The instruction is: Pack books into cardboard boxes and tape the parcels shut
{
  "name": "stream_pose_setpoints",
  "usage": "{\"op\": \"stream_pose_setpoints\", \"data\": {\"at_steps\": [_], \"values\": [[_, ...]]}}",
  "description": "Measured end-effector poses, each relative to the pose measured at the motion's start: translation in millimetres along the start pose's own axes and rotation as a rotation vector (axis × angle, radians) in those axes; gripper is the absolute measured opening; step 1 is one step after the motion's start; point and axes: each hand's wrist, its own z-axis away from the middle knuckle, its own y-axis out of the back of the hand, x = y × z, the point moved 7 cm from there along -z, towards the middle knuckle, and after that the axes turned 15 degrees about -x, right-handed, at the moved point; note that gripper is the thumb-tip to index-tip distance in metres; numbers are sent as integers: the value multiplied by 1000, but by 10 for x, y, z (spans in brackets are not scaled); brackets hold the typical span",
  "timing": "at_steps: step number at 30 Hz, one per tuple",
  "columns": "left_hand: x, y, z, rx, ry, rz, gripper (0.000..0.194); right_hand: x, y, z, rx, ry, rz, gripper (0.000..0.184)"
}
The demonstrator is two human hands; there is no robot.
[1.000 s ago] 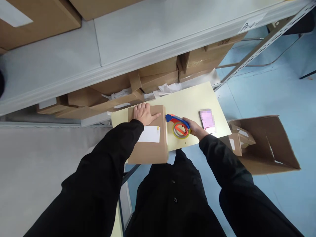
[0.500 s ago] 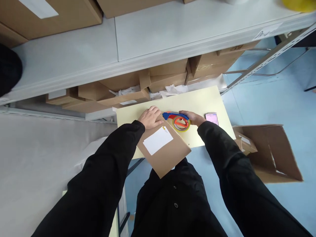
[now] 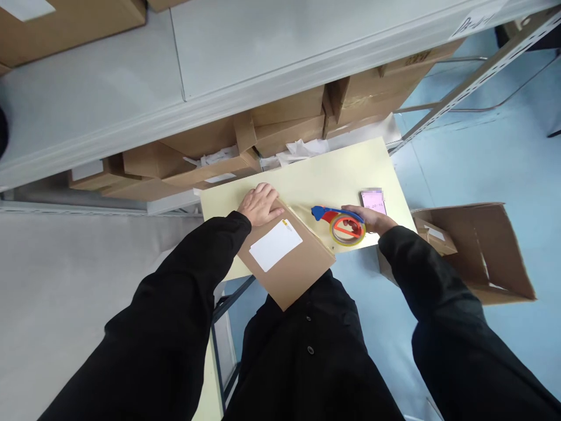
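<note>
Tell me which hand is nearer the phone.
Right: the right hand, gripping the tape dispenser, is beside the phone, partly covering it; the left hand is farther off, on the carton.

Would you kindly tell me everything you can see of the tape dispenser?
The tape dispenser looks plastic: a blue frame with a blue tip, red below it, and an orange-red crossbar inside a roll of yellow-edged tape. Its round side faces the camera. The right grip holds it by the frame, over the pale tabletop, its tip pointing left towards the cardboard box. Whether it touches the tabletop is unclear.
</note>
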Motion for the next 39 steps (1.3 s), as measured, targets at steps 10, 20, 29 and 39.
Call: {"op": "stream_pose_setpoints", "data": {"at_steps": [10, 20, 29, 39], "values": [[-550, -123, 339, 45, 348, 39, 41, 559, 493, 566, 119, 92, -95, 13], [-882, -364, 1176, 5, 940, 81, 51, -139, -444, -263, 38, 210, -87, 29], [90, 223, 241, -60, -122, -128, 62, -520, -473, -527, -79, 222, -75, 23], [263, -12, -237, -108, -235, -111, 52, -357, -364, -509, -8, 189, -54, 26]]}}
